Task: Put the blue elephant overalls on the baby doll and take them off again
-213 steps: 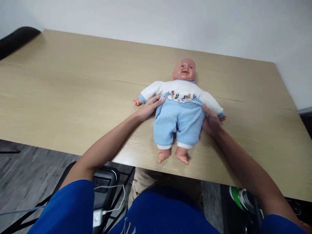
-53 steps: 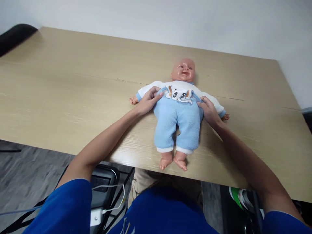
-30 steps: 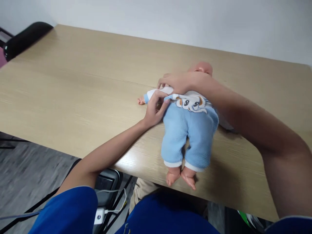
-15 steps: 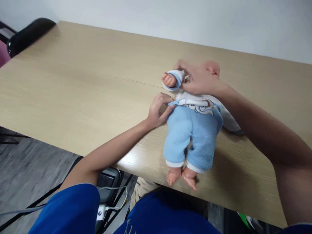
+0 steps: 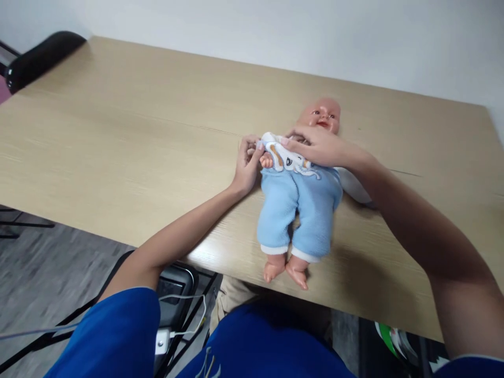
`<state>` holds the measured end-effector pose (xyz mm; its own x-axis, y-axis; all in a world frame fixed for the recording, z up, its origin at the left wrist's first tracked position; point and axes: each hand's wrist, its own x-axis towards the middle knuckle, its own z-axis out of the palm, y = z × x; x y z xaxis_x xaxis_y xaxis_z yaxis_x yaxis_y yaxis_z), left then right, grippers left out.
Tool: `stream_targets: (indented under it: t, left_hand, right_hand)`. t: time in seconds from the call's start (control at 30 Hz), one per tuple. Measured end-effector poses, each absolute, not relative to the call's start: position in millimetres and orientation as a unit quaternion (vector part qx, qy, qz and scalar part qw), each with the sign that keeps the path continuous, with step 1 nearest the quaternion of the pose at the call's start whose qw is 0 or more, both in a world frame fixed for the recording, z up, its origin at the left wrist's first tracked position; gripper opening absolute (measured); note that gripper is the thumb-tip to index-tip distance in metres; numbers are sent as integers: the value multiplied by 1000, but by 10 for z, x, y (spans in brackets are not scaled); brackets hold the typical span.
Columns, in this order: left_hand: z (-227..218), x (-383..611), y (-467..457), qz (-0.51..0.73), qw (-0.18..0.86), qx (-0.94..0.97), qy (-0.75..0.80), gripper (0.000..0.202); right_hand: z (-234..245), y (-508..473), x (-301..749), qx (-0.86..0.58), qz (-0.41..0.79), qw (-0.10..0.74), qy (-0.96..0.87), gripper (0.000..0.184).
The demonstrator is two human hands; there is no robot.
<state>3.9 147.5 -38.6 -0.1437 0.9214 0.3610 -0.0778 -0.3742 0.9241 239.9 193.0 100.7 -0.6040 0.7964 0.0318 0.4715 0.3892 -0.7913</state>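
working the arm of the doll (image 5: 299,205) through the white top (image 5: 284,157) is the step we judge to be in hand. the doll lies face up near the front edge of the table (image 5: 118,131). our left hand (image 5: 244,170) pinches the top's sleeve and our right hand (image 5: 318,149) grips bunched cloth at the chest, with the tiny fist (image 5: 266,161) between them. next, we think, comes a gentle tug with the body pinned

the doll (image 5: 299,205) lies on its back on the table (image 5: 118,131), feet at the near edge, head toward the wall. left hand (image 5: 247,165) at its left side, right hand (image 5: 318,147) on its chest.
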Motion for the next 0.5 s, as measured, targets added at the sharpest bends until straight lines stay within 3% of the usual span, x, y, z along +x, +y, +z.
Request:
stream_targets:
  t: [0.23,0.5]
  left_hand:
    - [-446,2,1565,612,507,482,369,72]
    - [-497,60,1704,555,568,470,386,69]
  right_hand:
    - [944,1780,2469,-410,431,246,-765,38]
    - [629,1821,2527,-404,434,310,-743,55]
